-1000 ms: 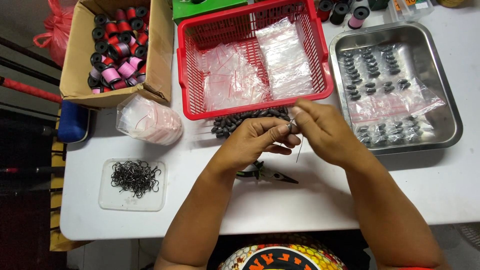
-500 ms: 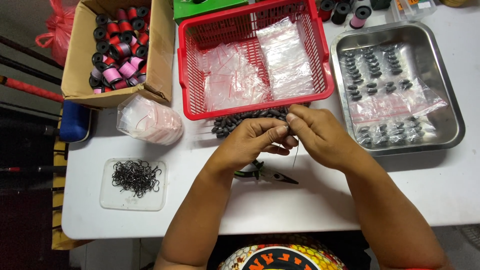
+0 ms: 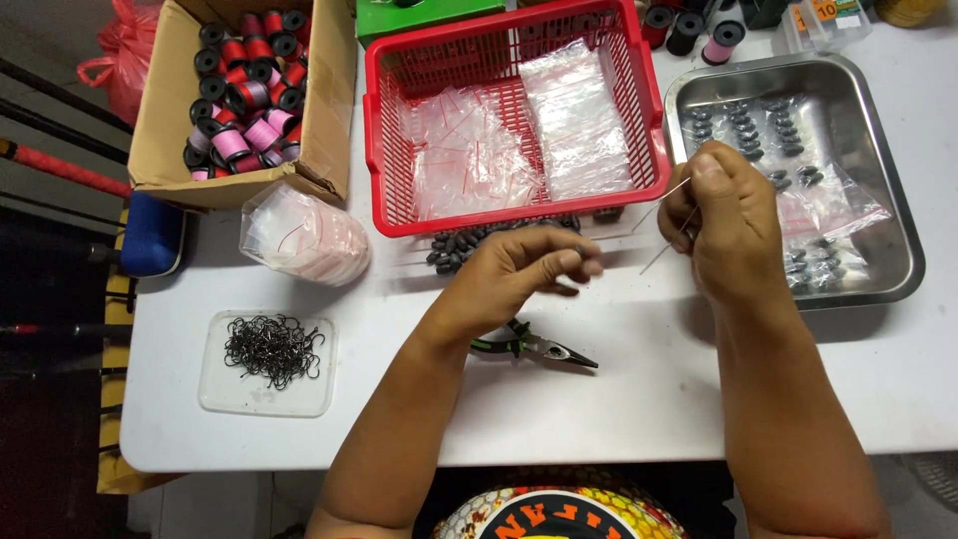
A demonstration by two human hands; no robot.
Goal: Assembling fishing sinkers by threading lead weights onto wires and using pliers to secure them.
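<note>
The left hand (image 3: pixel 519 274) pinches a small dark sinker (image 3: pixel 582 250) between thumb and fingertips, just in front of the pile of sinkers (image 3: pixel 479 242) on the bench (image 3: pixel 649 389). The right hand (image 3: pixel 728 225) has its grip pressed together on a thin line (image 3: pixel 667 222), whose ends stick out to the left. It hovers at the tray's (image 3: pixel 898 200) near-left corner. Threading goes best, I judge, with the line's free end kept short and stiff and the sinker's hole turned to face it.

The steel tray holds rows of dark sinkers, some in clear bags. The red basket (image 3: pixel 639 150) holds small clear bags. The box (image 3: pixel 329 110) holds spools of black, red and pink. A clear lid (image 3: pixel 220 399) carries a heap of hooks (image 3: pixel 271 347). Pliers (image 3: pixel 539 347) lie under the left wrist.
</note>
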